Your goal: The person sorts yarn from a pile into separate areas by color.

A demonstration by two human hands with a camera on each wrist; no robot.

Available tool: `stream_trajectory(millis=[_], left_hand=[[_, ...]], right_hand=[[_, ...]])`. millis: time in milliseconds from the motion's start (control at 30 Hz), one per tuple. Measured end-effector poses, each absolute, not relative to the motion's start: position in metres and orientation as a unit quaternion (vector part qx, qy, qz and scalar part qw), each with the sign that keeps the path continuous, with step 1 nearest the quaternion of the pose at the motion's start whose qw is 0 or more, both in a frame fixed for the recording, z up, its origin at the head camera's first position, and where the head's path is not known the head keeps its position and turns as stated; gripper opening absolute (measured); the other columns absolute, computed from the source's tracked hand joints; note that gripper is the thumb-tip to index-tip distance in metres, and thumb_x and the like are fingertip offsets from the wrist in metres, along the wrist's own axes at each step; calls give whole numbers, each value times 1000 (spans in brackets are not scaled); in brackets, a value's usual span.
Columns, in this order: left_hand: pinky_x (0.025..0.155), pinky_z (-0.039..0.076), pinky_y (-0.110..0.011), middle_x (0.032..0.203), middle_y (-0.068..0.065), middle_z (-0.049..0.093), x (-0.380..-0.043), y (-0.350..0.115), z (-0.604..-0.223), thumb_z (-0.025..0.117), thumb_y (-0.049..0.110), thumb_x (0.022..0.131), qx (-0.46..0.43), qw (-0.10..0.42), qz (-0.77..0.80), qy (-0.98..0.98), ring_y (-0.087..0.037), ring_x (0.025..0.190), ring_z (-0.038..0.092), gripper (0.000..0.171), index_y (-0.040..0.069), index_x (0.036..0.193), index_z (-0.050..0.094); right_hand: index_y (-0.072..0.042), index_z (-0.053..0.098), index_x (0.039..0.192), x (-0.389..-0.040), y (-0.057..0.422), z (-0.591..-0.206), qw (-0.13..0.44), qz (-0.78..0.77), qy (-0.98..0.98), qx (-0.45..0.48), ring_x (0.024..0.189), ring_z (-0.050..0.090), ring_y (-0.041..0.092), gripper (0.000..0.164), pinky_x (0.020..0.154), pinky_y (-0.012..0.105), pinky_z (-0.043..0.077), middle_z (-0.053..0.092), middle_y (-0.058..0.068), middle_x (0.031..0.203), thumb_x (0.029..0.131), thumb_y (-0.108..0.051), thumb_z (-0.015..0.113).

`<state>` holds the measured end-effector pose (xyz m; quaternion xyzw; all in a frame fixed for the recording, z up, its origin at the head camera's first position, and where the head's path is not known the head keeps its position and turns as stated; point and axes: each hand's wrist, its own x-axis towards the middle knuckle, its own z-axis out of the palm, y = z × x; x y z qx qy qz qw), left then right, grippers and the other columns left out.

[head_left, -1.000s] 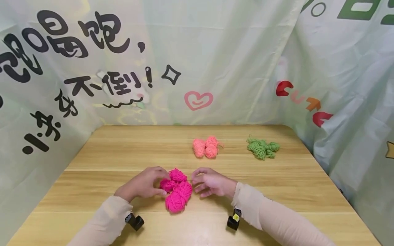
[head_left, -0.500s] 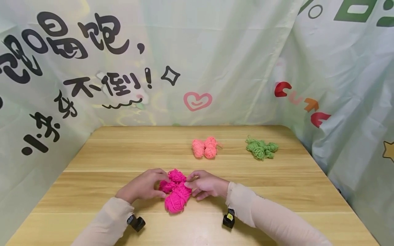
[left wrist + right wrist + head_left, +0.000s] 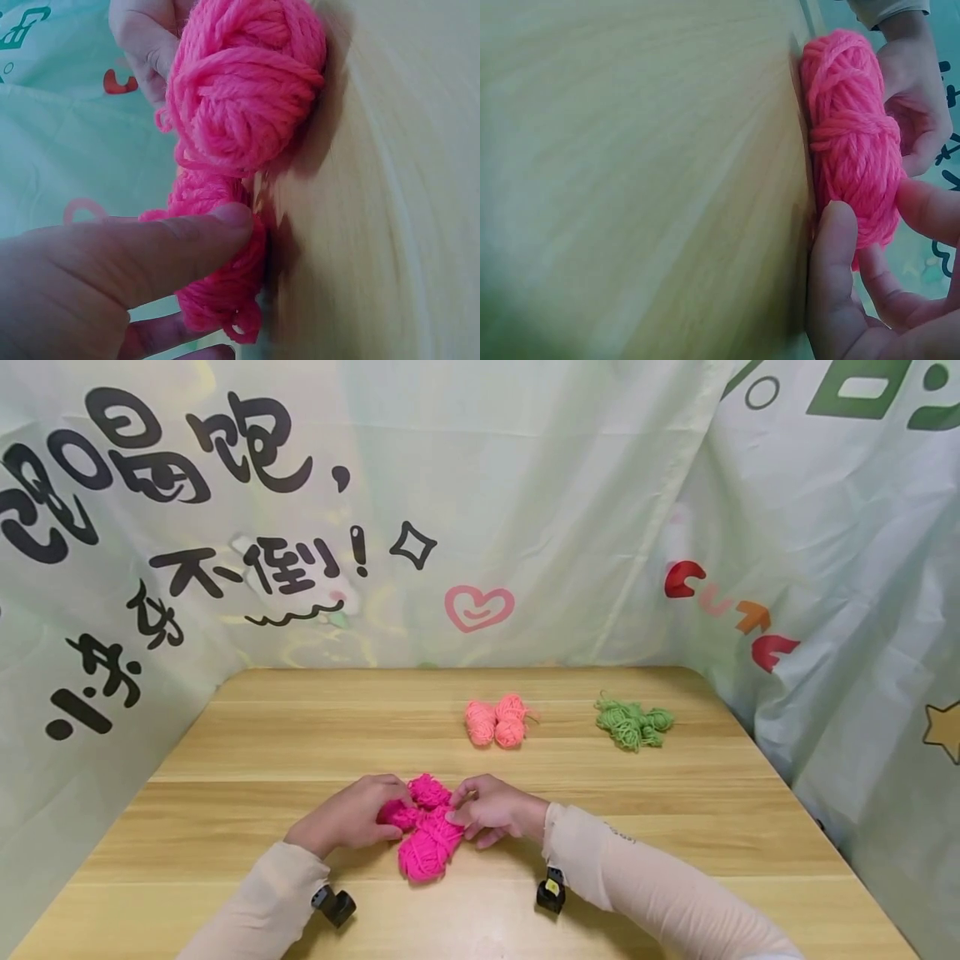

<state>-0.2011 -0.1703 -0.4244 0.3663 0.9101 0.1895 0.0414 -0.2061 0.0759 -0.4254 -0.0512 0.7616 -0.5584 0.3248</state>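
A cluster of bright pink yarn lies on the table between both hands. Its largest part is an oblong yarn ball [image 3: 429, 853], with a small pink yarn ball [image 3: 399, 815] at its left and another small ball [image 3: 430, 791] behind. The left hand [image 3: 351, 812] pinches the left small ball; in the left wrist view its thumb [image 3: 202, 236] presses one side while fingers show beyond. At the right side of the oblong ball, the right hand [image 3: 498, 807] curls its thumb and fingers round the end, touching the yarn [image 3: 855, 150] in the right wrist view.
Coral yarn balls [image 3: 495, 722] lie toward the back of the wooden table [image 3: 300, 727]. Farther right is a loose bundle of green yarn [image 3: 633, 723]. A printed curtain [image 3: 525, 510] hangs behind the table and along its sides.
The right hand has moved left onto the pink yarn and closed its fingers on it. The small left ball has shifted slightly left with the left hand. The other yarn stays put.
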Motion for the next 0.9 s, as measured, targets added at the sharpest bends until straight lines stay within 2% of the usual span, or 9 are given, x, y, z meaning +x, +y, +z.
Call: stream_trajectory(millis=[433, 700, 900], left_hand=[[83, 52, -35, 99, 4, 64, -201, -170, -425, 75, 9, 80, 370, 38, 193, 908, -14, 94, 59, 20, 14, 99, 72], [90, 50, -39, 104, 4, 61, -196, -174, -432, 77, 14, 79, 379, 60, 198, 902, -16, 100, 58, 27, 12, 105, 72], [85, 52, -35, 101, 5, 62, -200, -173, -429, 73, 7, 78, 380, 41, 214, 899, -14, 96, 58, 21, 12, 99, 72]], right_hand=[[-4, 59, 109, -206, 77, -426, 326, -554, 764, -61, 67, 58, 20, 26, 53, 32, 55, 58, 11, 86, 86, -4, 70], [-5, 63, 108, -203, 76, -431, 332, -555, 760, -70, 67, 59, 20, 25, 55, 35, 56, 56, 9, 84, 85, -2, 72], [-4, 64, 105, -206, 79, -428, 322, -552, 765, -72, 66, 59, 21, 23, 54, 35, 56, 55, 9, 83, 84, 1, 71]])
